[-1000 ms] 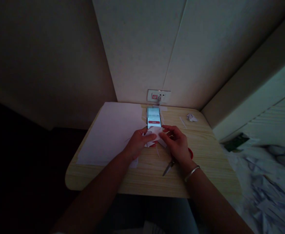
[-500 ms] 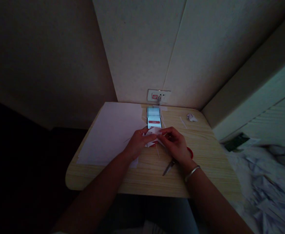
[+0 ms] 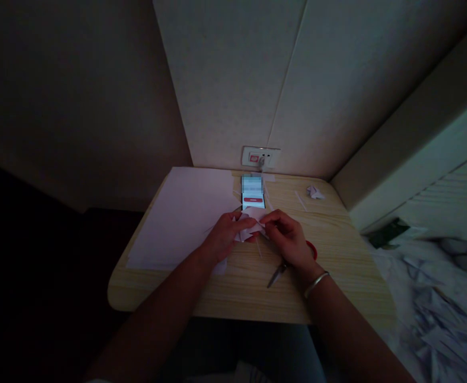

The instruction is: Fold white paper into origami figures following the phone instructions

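Observation:
A small piece of folded white paper (image 3: 251,223) is held between my two hands above the wooden table. My left hand (image 3: 227,234) grips its left side, thumb on top and fingers underneath. At the paper's right edge, my right hand (image 3: 286,234) pinches it between thumb and forefinger. A pair of scissors (image 3: 277,274) lies partly beneath my right hand, its blades pointing toward the front edge and one red handle loop showing. Just beyond the paper, a lit phone (image 3: 253,192) lies on the table.
White paper sheets (image 3: 181,213) cover the left of the wooden table (image 3: 253,298). A small folded paper piece (image 3: 315,192) lies at the back right, near thin paper strips (image 3: 300,200). A wall socket (image 3: 260,157) is behind. Rumpled cloth (image 3: 449,314) is at the right.
The folded paper has tilted slightly and its folds look different. My right fingers have shifted a little along its right edge. Everything else stays in place.

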A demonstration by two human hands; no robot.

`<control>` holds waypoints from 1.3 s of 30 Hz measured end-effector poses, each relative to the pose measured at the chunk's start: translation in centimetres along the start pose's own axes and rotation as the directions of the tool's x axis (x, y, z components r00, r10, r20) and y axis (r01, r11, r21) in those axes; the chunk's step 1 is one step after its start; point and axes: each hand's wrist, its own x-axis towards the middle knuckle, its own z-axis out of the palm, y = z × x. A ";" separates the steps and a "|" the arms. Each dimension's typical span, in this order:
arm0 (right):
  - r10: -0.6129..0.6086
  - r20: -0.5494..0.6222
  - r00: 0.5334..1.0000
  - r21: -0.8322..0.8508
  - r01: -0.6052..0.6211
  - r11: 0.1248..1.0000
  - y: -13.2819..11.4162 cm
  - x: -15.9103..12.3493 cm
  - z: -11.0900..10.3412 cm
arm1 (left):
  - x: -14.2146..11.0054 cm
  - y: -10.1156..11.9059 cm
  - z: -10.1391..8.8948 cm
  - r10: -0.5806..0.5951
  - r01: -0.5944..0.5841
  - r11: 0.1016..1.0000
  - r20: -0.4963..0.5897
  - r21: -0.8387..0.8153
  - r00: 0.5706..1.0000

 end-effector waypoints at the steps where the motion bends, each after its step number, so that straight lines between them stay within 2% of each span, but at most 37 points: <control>1: 0.000 0.000 1.000 0.006 0.000 1.000 0.0 0.0 0.0 | 0.0 0.0 0.0 0.000 0.000 1.000 0.006 -0.003 1.000; 14: -0.004 0.007 1.000 -0.008 0.004 1.000 0.0 -0.1 -0.1 | 0.0 -0.1 -0.1 0.022 -0.021 1.000 0.052 -0.013 0.998; 24: -0.136 0.034 0.990 -0.144 0.140 0.980 -0.4 0.1 -0.2 | 0.0 -0.4 -0.2 0.053 -0.053 0.998 0.013 0.016 0.999; 30: -0.152 0.056 0.987 -0.173 0.160 0.972 -0.9 0.1 -0.2 | 0.0 -0.2 0.1 0.052 -0.052 0.999 -0.017 0.001 0.999; 35: -0.116 0.042 0.992 -0.169 0.121 0.978 -0.9 0.0 0.0 | 0.2 -0.5 0.0 0.085 -0.084 0.996 -0.042 0.019 0.996; 37: -0.049 -0.001 0.999 -0.103 0.049 0.994 -0.8 0.0 0.1 | 0.3 -0.6 -0.1 0.119 -0.117 0.992 -0.061 0.041 0.991; 39: 0.069 -0.066 0.995 0.011 -0.069 0.998 -0.8 0.0 0.3 | 0.3 -0.7 -0.1 0.148 -0.143 0.988 -0.082 0.063 0.986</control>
